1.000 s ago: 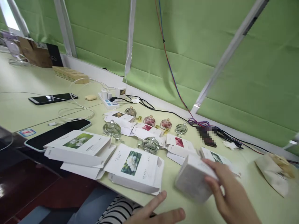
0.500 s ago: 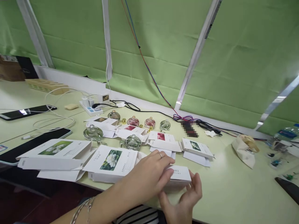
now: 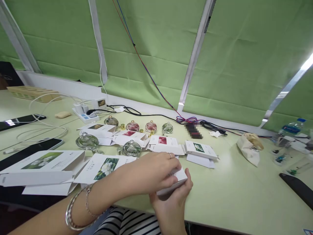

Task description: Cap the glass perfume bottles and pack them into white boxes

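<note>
Under the left hand [image 3: 154,170], its hold unclear, a white box [image 3: 180,178] sits clamped in the right hand [image 3: 171,205].

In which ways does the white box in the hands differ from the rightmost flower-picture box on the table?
The held box is in the right hand with the left hand over it; the rightmost box lies on the table.
The held box is largely covered, with no picture in view; the rightmost box shows its dark green flower picture.
Both are white.
</note>
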Tool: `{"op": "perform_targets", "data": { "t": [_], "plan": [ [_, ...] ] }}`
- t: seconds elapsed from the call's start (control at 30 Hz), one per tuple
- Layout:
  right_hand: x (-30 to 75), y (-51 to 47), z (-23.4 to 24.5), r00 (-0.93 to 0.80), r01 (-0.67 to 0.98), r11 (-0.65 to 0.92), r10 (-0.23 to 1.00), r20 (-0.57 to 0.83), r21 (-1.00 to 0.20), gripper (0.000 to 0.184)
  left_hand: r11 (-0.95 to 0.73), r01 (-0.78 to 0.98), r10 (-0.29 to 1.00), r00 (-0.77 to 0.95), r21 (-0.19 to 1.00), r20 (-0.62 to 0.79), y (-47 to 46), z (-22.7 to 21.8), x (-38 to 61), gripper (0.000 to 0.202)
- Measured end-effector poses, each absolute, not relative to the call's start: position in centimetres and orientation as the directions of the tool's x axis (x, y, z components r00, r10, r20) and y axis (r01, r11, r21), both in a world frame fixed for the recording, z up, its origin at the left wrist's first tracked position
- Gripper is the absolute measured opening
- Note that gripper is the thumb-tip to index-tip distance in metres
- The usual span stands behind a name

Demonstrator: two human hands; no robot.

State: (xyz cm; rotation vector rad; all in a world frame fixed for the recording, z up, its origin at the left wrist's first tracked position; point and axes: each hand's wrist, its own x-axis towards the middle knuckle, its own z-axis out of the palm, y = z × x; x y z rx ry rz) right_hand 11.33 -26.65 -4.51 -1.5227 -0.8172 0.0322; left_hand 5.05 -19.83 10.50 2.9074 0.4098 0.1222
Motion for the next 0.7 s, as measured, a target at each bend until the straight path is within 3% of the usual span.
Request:
{"op": "perform_targets", "data": {
  "t": [0.2,0.33,0.4,0.53,0.6,0.7],
  "plan": [
    [11.1,-27.3,-2.7,0.752,0.483,0.085,0.471,0.462,-0.872,0.078,-0.963,0.27,0.269,0.963,0.02,-0.031,-20.7,12.1,6.0,0.004],
    [11.3,-27.6,-2.9,0.741,0.479,0.098,0.489,0.461,-0.873,0.078,-0.971,0.224,0.227,0.974,-0.084,-0.026,-21.5,12.3,6.9,0.006],
    [11.2,-27.5,-3.3,0.747,0.482,0.094,0.475,0.465,-0.871,0.079,-0.971,0.225,0.229,0.973,-0.076,-0.041,-21.1,12.5,7.2,0.017],
    [11.1,-27.3,-4.3,0.734,0.507,0.056,0.495,0.465,-0.86,0.086,-0.963,0.264,0.261,0.964,0.058,-0.055,-18.6,12.1,7.0,0.038],
    [11.4,-27.5,-4.6,0.694,0.555,0.049,0.522,0.495,-0.83,0.089,-0.962,0.262,0.265,0.964,0.077,0.031,-17.2,11.3,6.5,0.042],
    [12.4,-28.3,-4.6,0.559,0.716,0.124,0.487,0.671,-0.687,0.086,-0.983,0.174,0.181,0.965,0.05,0.192,-16.2,9.7,5.3,0.038]
  ]
}}
